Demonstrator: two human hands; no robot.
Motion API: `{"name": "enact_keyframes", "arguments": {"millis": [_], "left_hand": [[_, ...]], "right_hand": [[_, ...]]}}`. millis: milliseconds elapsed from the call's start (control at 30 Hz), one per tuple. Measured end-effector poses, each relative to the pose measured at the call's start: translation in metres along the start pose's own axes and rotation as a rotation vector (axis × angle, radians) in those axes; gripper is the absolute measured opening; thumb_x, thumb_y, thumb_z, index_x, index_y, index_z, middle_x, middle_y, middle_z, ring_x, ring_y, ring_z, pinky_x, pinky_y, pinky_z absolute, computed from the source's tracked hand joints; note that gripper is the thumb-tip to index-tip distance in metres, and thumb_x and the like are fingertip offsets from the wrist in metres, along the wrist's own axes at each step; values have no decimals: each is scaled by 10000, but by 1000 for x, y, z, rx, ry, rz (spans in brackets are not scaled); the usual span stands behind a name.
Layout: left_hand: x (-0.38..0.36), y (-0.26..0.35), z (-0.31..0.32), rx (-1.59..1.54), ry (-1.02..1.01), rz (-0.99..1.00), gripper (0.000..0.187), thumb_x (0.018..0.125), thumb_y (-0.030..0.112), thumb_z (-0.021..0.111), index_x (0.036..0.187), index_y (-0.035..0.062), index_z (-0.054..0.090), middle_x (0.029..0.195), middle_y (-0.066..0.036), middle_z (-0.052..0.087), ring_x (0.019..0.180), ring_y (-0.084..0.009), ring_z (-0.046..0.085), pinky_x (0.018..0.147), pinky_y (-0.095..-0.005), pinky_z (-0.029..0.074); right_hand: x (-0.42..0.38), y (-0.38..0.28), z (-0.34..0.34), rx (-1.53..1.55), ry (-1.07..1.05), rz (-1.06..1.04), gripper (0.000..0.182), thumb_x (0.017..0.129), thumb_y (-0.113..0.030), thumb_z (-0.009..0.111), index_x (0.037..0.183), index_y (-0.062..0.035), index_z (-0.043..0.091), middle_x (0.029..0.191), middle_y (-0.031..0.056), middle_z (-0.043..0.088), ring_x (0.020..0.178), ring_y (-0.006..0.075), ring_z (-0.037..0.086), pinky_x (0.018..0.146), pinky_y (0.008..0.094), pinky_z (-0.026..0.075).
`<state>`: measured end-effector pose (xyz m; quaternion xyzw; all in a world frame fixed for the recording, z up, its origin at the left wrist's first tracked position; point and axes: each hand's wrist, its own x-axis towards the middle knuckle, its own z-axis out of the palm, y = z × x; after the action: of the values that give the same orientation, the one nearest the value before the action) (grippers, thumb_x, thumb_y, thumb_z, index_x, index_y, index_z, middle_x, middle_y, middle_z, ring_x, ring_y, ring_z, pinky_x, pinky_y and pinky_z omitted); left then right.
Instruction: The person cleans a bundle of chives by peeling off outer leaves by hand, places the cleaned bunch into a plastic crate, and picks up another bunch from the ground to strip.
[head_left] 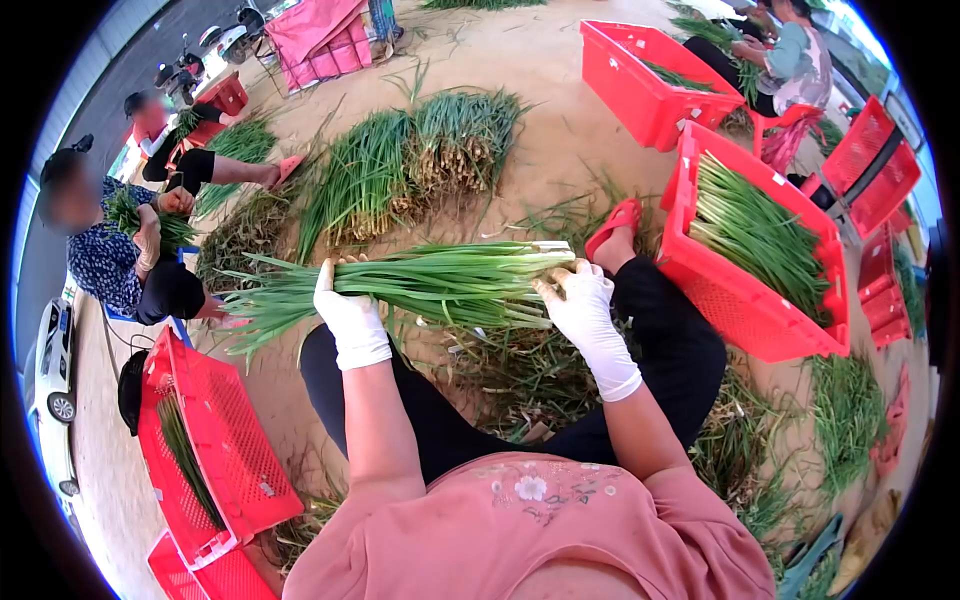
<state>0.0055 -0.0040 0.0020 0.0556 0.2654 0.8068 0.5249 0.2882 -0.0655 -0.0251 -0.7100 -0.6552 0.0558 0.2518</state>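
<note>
A long bunch of garlic chives lies level across the space above my lap, pale stem ends to the right and green leaf tips spreading left. My left hand, in a white glove, is closed around its leafy part. At the stem end, the gloved fingers of my right hand are closed on the pale bases. Beyond the bunch, a large heap of chives rests on the ground with its roots toward me. Loose trimmings cover the ground between my legs.
A red crate holding chives stands to my right, with another red crate behind it. At left stands a red crate with some chives inside. Co-workers sit at the left and far right.
</note>
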Motion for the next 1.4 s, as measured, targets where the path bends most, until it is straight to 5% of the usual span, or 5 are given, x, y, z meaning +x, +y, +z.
{"name": "enact_keyframes", "arguments": {"millis": [267, 367, 600, 1167, 1400], "left_hand": [[4, 1, -2, -62, 12, -104, 160, 870, 148, 472, 758, 37, 498, 738, -54, 529, 735, -177, 532, 814, -360, 462], [3, -4, -6, 43, -66, -94, 172, 874, 165, 469, 760, 39, 496, 743, -67, 530, 734, -188, 534, 799, -352, 460], [-1, -9, -3, 71, 18, -90, 166, 870, 175, 482, 784, 35, 502, 754, -77, 530, 731, -208, 531, 756, -346, 461], [2, -8, -5, 38, 62, -109, 128, 845, 141, 498, 779, 31, 496, 742, -85, 521, 708, -207, 510, 775, -366, 449], [0, -4, -5, 87, 36, -73, 132, 849, 152, 494, 773, 45, 499, 751, -73, 517, 723, -204, 509, 744, -338, 445]], "right_hand": [[8, -6, 9, 142, -407, 85, 429, 813, -416, 573, 1062, -67, 605, 1078, 96, 602, 1019, 236, 531, 927, 378, 322], [5, 0, 24, 1229, -449, 196, 315, 775, -134, 669, 1044, 9, 588, 1003, 53, 607, 925, 118, 543, 799, 255, 434], [-1, -1, 34, 1648, -448, 469, 264, 773, -117, 668, 994, 11, 603, 929, 57, 624, 824, 131, 579, 735, 258, 463], [-19, -13, 52, 1296, -345, 409, 255, 789, -124, 656, 983, 36, 615, 879, 51, 637, 787, 113, 565, 723, 236, 442], [-22, 10, 61, 1777, -418, 700, 223, 827, -224, 611, 953, -42, 594, 889, 46, 629, 814, 144, 573, 740, 284, 422]]}}
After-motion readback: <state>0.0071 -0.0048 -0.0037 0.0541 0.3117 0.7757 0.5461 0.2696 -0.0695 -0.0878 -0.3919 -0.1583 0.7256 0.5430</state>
